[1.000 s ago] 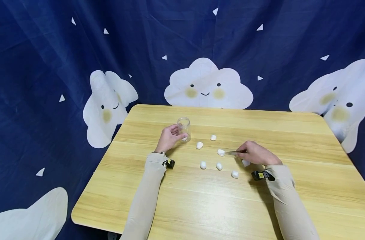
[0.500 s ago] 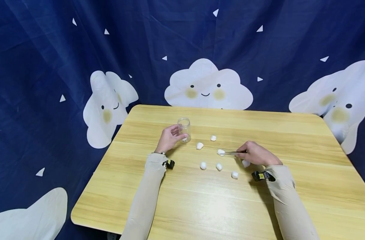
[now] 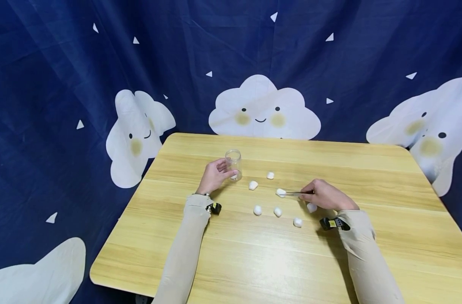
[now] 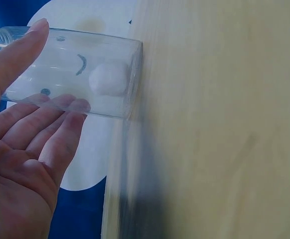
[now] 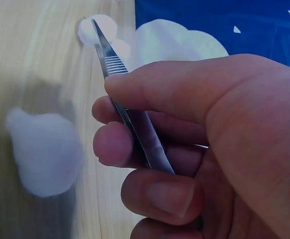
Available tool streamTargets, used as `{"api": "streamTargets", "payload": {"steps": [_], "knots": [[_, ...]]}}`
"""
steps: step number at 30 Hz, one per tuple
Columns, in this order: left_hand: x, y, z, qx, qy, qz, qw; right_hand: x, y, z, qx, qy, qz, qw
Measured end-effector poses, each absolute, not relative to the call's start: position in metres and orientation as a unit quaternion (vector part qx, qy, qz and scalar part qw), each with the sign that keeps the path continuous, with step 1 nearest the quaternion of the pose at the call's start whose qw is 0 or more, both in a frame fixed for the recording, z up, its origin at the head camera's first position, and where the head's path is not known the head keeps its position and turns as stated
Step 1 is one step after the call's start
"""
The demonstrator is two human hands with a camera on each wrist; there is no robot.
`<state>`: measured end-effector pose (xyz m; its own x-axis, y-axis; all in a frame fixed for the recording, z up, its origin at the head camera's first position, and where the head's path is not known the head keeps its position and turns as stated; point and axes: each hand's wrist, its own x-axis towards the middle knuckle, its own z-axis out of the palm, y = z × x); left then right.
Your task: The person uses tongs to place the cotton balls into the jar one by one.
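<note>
My left hand (image 3: 212,176) holds a clear jar (image 3: 233,162) upright on the table, thumb on one side and fingers on the other. One white cotton ball (image 4: 109,78) lies at the bottom of the jar. In my right hand (image 3: 325,195) a pair of metal tweezers (image 5: 116,67) is pinched between thumb and fingers. The tweezer tips point left and reach a cotton ball (image 3: 280,192); whether they grip it I cannot tell. Another cotton ball (image 5: 48,154) lies close beneath the right hand, partly hidden by it in the head view.
Several more cotton balls lie loose between the hands, such as one cotton ball (image 3: 253,185) near the jar and another cotton ball (image 3: 297,222) toward the front. The wooden table (image 3: 139,249) ends at a blue curtain (image 3: 185,50) printed with clouds.
The tweezer prongs have drawn closer together around the cotton ball at their tips. The left hand and the jar have stayed in place.
</note>
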<state>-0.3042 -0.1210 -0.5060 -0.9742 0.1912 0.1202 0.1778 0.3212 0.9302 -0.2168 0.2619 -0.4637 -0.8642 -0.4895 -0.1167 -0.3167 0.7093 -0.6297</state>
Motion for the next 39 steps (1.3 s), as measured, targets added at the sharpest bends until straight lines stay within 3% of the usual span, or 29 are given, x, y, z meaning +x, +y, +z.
{"api": "streamTargets", "payload": {"steps": [29, 39], "knots": [[-0.304, -0.121, -0.512, 0.112, 0.806, 0.581, 0.011, -0.22, 0.258, -0.457, -0.231, 0.917, -0.306, 0.11], [-0.304, -0.121, -0.509, 0.114, 0.802, 0.586, 0.015, -0.229, 0.247, -0.437, -0.22, 0.922, -0.3, 0.104]]}}
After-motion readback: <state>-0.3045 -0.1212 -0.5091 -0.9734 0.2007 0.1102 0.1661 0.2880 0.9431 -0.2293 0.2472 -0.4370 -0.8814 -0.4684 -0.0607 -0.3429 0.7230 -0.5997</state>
